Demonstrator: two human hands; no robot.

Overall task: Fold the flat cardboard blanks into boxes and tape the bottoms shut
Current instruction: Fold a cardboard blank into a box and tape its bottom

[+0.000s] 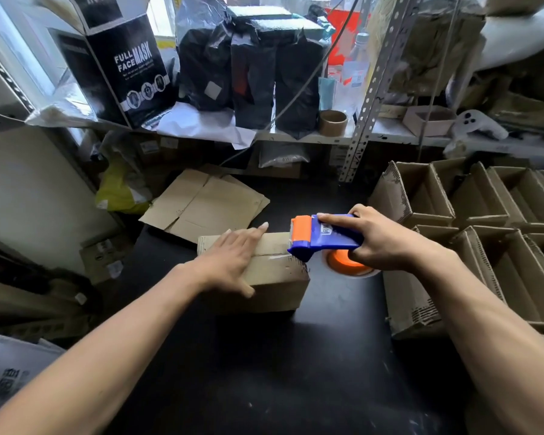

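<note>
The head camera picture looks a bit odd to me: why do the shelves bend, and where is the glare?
Head view: the wide lens bows the shelf post and stretches both forearms at the edges. Window daylight washes out the top left and leaves a pale sheen on the black table beside the box. The left hand and the tape dispenser are fairly sharp; the corners are soft.

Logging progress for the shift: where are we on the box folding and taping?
Done: a batch of folded boxes stands open-side up at right. In hand: the left hand presses the flaps of a box flat while the right hand runs the blue tape dispenser along its seam. Left: flat blanks behind it.
</note>
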